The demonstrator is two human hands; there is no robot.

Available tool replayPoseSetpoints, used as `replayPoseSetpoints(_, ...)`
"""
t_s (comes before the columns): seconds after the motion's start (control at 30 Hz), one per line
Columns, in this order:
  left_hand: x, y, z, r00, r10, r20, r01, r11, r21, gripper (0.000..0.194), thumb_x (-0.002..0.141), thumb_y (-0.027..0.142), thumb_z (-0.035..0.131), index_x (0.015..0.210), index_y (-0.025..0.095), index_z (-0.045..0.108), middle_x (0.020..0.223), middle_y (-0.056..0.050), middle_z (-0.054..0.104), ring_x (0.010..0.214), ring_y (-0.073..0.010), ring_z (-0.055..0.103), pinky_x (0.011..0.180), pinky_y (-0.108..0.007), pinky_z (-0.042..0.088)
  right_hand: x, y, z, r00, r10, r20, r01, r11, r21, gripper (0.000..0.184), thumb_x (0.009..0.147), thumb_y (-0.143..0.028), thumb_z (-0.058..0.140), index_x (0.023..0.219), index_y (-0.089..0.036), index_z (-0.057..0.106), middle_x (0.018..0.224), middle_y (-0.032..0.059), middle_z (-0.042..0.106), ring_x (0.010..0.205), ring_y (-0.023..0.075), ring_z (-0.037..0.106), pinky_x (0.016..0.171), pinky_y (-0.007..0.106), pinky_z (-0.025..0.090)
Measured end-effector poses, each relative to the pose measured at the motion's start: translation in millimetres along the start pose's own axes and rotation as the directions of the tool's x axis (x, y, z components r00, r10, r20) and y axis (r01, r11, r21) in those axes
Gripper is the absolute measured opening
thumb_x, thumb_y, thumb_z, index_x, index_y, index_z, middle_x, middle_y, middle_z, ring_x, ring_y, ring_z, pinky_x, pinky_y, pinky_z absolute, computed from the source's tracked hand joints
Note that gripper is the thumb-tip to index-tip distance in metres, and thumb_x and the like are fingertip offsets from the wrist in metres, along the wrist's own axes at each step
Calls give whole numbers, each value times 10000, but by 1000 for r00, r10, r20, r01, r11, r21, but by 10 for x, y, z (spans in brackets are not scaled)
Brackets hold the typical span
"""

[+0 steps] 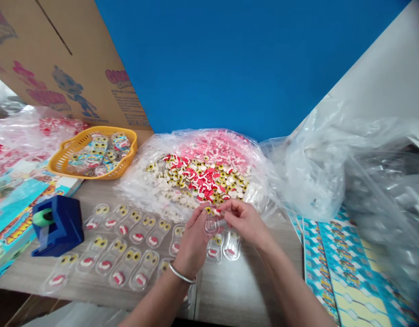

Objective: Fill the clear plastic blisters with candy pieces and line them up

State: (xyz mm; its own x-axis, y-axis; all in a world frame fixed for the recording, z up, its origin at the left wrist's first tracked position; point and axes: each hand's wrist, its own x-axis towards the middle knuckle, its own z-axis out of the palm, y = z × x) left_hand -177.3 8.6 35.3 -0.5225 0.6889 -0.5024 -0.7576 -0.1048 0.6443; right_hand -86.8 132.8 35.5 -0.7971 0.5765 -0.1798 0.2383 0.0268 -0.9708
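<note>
Over the table's middle, my left hand (191, 243), with a metal bangle at the wrist, holds a small clear plastic blister tray (212, 225). A yellow eye piece (208, 210) shows at its upper end. My right hand (245, 221) is closed in a pinch on a red-and-white mouth-shaped piece (217, 212) right beside the eye piece. Just beyond both hands lies an open plastic bag with a heap of loose yellow eyes and red mouths (205, 179). Several filled blister trays (119, 268), each with eyes and a mouth, lie in rows to the left; others are partly hidden by my left hand and forearm.
A blue tape dispenser (61, 227) stands at the left. Behind it is a yellow basket (125, 163) of packed pieces. Printed card sheets (348, 272) and crumpled clear plastic bags (314, 168) lie at the right. A blue panel (229, 68) and a cardboard box (69, 59) rise behind.
</note>
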Motion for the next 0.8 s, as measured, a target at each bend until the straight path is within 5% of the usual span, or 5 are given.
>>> replayPoseSetpoints(0.23,-57,-149,44,994,0,112,-5,999,43,302,849,308,660,1133,207,651,1183,-85,673,1030,-203,648,775,-264,518,-447,-60,186,980,-200,17,183,853,-488,184,878,-92,529,785,-202,643,788,3,631,756,142,590,697,246,416)
replayPoseSetpoints(0.43,-143,-179,144,995,-57,80,53,997,50,498,695,155,702,1185,208,629,1005,-28,702,890,-155,651,786,-245,492,-644,-43,233,970,-222,-103,92,720,-688,151,935,-143,525,857,-187,646,865,45,627,757,164,614,691,256,453)
replayPoseSetpoints(0.57,-190,-216,192,992,-64,112,55,995,82,583,667,124,692,1235,220,597,1071,-38,706,912,-165,664,807,-262,508,-752,8,230,957,-252,-142,64,663,-746,182,963,-177,496,928,-191,675,921,74,658,798,187,641,683,264,480)
replayPoseSetpoints(0.8,-158,-259,227,992,-59,112,48,994,96,544,716,130,676,1239,239,579,1150,-53,692,979,-180,685,820,-267,539,-831,61,47,953,-228,-200,95,851,-517,233,955,-172,500,1087,-232,683,976,57,681,878,186,660,774,281,505)
